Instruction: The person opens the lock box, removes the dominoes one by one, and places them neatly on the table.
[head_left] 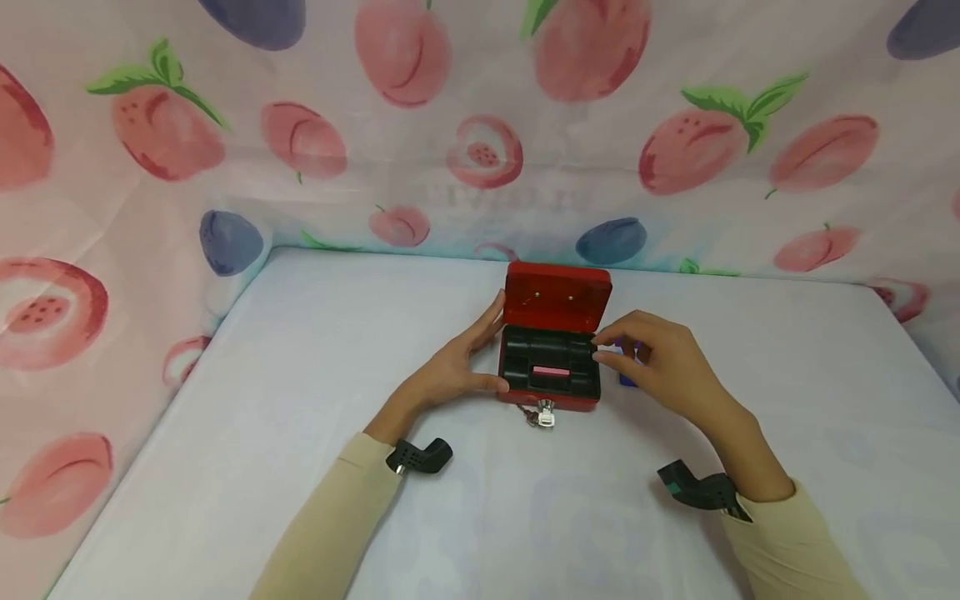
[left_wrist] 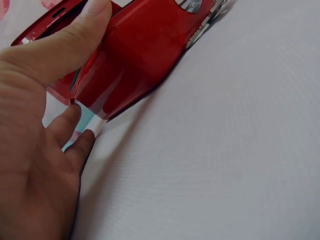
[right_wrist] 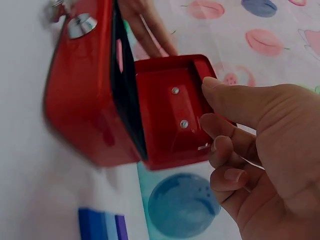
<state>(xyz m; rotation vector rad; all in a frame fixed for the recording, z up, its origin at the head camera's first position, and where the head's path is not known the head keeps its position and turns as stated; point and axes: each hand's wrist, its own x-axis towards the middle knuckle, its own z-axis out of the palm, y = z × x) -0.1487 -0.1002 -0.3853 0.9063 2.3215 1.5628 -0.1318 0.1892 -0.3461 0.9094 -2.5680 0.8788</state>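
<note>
A red cash box (head_left: 551, 400) stands with its lid (head_left: 557, 296) raised. Its black inner tray (head_left: 555, 340) has a slim pink bar (head_left: 551, 371) lying in it. My left hand (head_left: 453, 367) spreads along the box's left side, thumb on the front corner and straight fingers up by the lid. Over the right edge of the tray is my right hand (head_left: 660, 362), its fingers loosely bent. A small gap shows between thumb and index finger, and in the right wrist view nothing appears between them. A key with a ring (head_left: 542, 414) hangs at the front lock.
A small blue and purple block-like thing (right_wrist: 102, 222) lies on the table right of the box, partly hidden by my right hand in the head view. The white table (head_left: 360, 300) meets a fruit-patterned cloth (head_left: 337, 200) at the back and left.
</note>
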